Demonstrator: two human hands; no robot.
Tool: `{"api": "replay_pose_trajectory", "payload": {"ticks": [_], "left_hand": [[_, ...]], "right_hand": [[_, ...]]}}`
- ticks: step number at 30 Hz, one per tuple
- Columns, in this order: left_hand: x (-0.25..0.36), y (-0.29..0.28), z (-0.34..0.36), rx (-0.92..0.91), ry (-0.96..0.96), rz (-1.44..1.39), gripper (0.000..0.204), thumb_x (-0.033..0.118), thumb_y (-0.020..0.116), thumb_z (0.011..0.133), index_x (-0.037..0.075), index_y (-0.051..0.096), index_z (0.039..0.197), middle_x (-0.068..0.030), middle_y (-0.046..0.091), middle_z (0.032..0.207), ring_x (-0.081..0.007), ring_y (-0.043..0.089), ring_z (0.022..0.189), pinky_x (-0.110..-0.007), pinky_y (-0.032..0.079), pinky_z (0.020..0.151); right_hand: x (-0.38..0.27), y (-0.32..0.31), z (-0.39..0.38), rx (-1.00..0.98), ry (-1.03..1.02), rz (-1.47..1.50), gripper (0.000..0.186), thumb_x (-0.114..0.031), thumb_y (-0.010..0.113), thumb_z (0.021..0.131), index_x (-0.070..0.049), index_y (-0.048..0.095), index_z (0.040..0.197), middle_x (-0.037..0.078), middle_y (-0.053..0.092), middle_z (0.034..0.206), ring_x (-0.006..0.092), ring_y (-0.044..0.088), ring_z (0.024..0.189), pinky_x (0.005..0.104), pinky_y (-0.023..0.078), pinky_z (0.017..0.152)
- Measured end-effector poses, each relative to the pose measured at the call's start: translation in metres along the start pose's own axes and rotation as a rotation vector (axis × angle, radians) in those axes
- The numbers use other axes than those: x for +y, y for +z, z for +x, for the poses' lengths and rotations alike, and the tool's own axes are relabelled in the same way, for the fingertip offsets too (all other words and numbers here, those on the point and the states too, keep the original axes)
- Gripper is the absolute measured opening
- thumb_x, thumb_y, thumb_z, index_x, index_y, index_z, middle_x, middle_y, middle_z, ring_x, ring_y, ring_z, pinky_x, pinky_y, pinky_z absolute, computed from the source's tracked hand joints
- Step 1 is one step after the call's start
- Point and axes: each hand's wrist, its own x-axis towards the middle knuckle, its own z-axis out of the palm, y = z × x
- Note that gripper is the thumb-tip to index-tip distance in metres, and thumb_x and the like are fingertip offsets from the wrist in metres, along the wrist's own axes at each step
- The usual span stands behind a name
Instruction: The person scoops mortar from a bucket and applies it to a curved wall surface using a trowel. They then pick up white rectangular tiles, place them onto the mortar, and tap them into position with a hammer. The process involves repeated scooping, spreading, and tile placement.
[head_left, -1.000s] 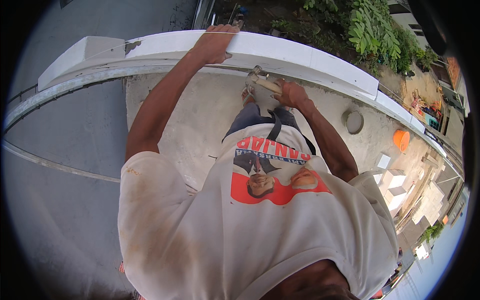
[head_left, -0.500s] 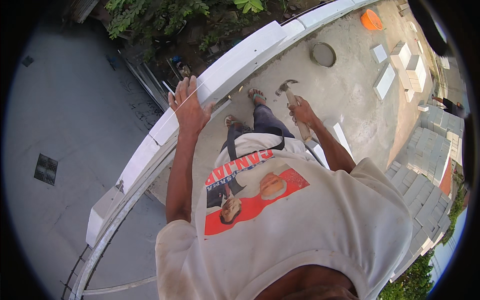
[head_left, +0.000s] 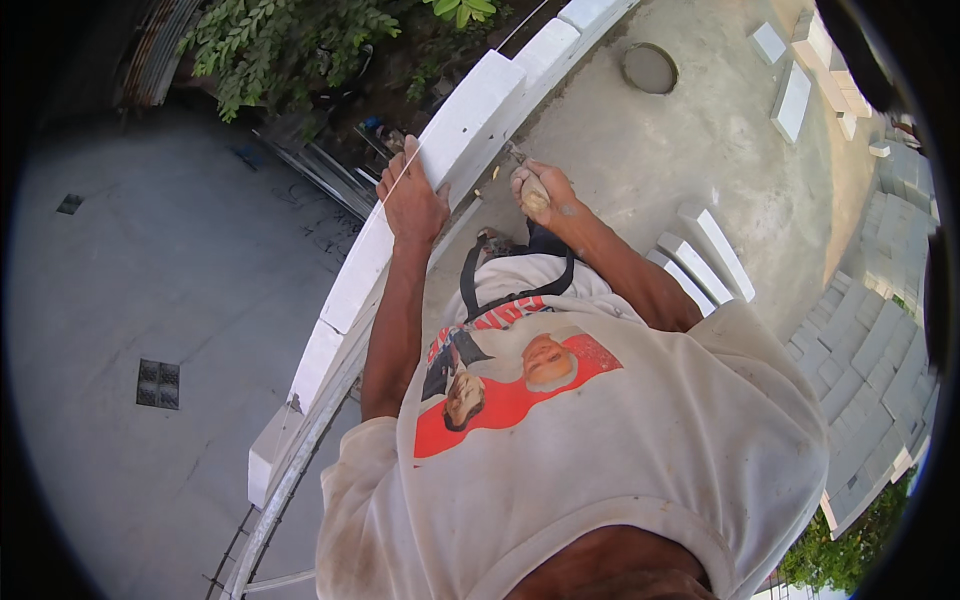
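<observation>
Left hand [head_left: 414, 208], nearer: is resting unclenched on the white block row [head_left: 474, 112], which is running forward-right beneath it. Right hand [head_left: 554, 188]: is gripping the hammer [head_left: 536, 198], the row lying leftward.

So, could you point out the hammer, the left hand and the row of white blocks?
Hammer [head_left: 536, 198]: head view, end of its handle.
Left hand [head_left: 413, 207]: head view, back of the hand.
Row of white blocks [head_left: 371, 259]: head view, bare surface near its middle.
</observation>
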Motion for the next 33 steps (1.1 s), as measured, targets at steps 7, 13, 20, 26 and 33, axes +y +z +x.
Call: {"api": "replay_pose_trajectory", "payload": {"ticks": [7, 13, 20, 26, 33], "left_hand": [[-0.001, 0.001, 0.0, -0.056, -0.065, -0.006, 0.107, 0.026, 0.091, 0.077, 0.011, 0.031, 0.164, -0.0182, 0.052, 0.145, -0.0373, 0.051, 0.134, -0.051, 0.038, 0.113], [-0.002, -0.006, 0.001, -0.104, -0.089, -0.014, 0.105, 0.027, 0.09, 0.08, 0.012, 0.03, 0.165, -0.0173, 0.051, 0.146, -0.0356, 0.049, 0.135, -0.05, 0.037, 0.116], [-0.005, 0.0, 0.0, -0.101, -0.098, 0.004, 0.103, 0.028, 0.088, 0.083, 0.014, 0.028, 0.165, -0.0164, 0.05, 0.147, -0.0352, 0.049, 0.135, -0.05, 0.037, 0.116], [-0.006, 0.001, -0.001, -0.093, -0.108, 0.01, 0.103, 0.025, 0.088, 0.081, 0.015, 0.03, 0.165, -0.0166, 0.051, 0.147, -0.0356, 0.051, 0.134, -0.05, 0.039, 0.114], [-0.003, -0.006, 0.003, -0.094, -0.128, -0.052, 0.105, 0.018, 0.09, 0.076, 0.015, 0.033, 0.164, -0.0157, 0.054, 0.145, -0.0357, 0.053, 0.132, -0.049, 0.039, 0.114]], "right_hand": [[-0.049, -0.002, -0.019, 0.043, 0.043, -0.336, 0.015, -0.022, 0.054, 0.11, -0.008, 0.049, 0.114, 0.006, 0.058, 0.086, 0.0146, 0.058, 0.065, 0.0319, 0.056, 0.055], [-0.134, 0.053, -0.059, 0.228, -0.339, -1.048, 0.021, -0.02, 0.056, 0.106, -0.013, 0.049, 0.124, 0.006, 0.058, 0.08, 0.0169, 0.059, 0.056, 0.0348, 0.051, 0.046], [-0.153, 0.109, -0.038, 0.218, -0.516, -1.237, 0.027, -0.019, 0.057, 0.105, -0.013, 0.05, 0.13, 0.005, 0.058, 0.076, 0.0163, 0.056, 0.049, 0.0343, 0.048, 0.042], [-0.178, 0.131, -0.046, 0.108, -0.2, -1.49, 0.042, -0.022, 0.059, 0.104, -0.018, 0.052, 0.146, 0.001, 0.057, 0.073, 0.0125, 0.055, 0.048, 0.0303, 0.044, 0.041], [-0.176, 0.131, -0.033, 0.246, -0.398, -1.348, 0.042, -0.02, 0.059, 0.104, -0.015, 0.051, 0.144, 0.001, 0.058, 0.073, 0.0123, 0.056, 0.047, 0.0303, 0.043, 0.039]]}}
